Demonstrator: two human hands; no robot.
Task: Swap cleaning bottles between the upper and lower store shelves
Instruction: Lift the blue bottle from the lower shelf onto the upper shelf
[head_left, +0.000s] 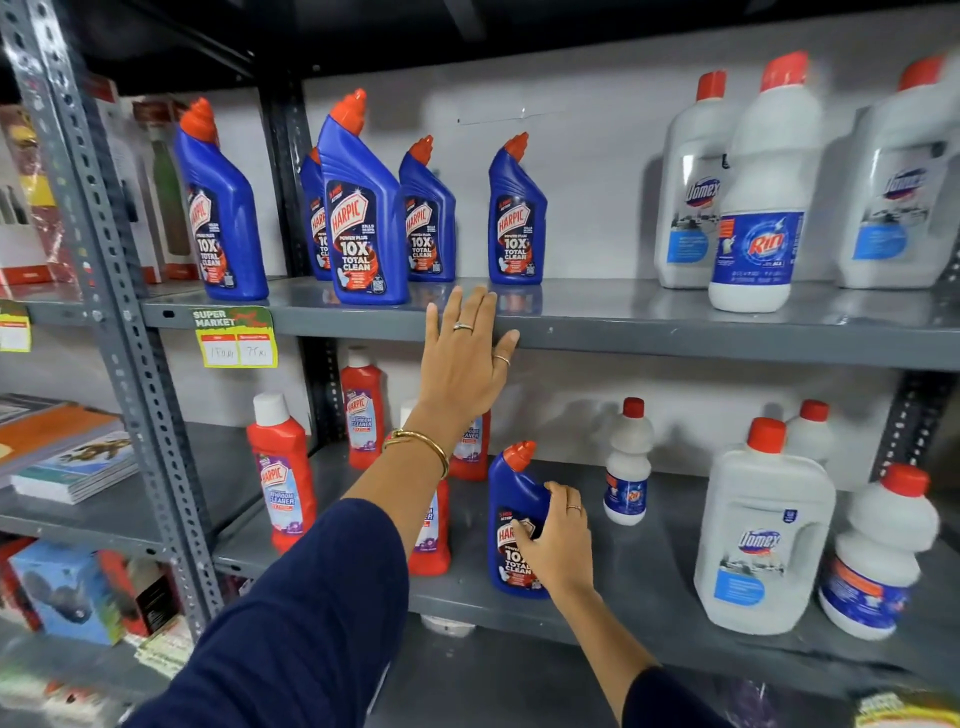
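Observation:
Several blue Harpic bottles (366, 208) with red caps stand on the upper shelf (623, 322). One more blue Harpic bottle (511, 499) stands upright on the lower shelf (649, 577), and my right hand (558, 540) is wrapped around its front. My left hand (462, 358) is open with fingers spread, raised against the front edge of the upper shelf, just below the rightmost blue bottle (516, 218). It holds nothing. Red Harpic bathroom cleaner bottles (283, 473) stand at the left of the lower shelf, partly hidden behind my left arm.
White Domex jugs (693, 187) and a Rin bottle (761, 208) fill the right of the upper shelf. More white bottles (761, 535) stand at the lower right. A price tag (236, 338) hangs on the shelf edge. Books (67, 457) lie on the left rack.

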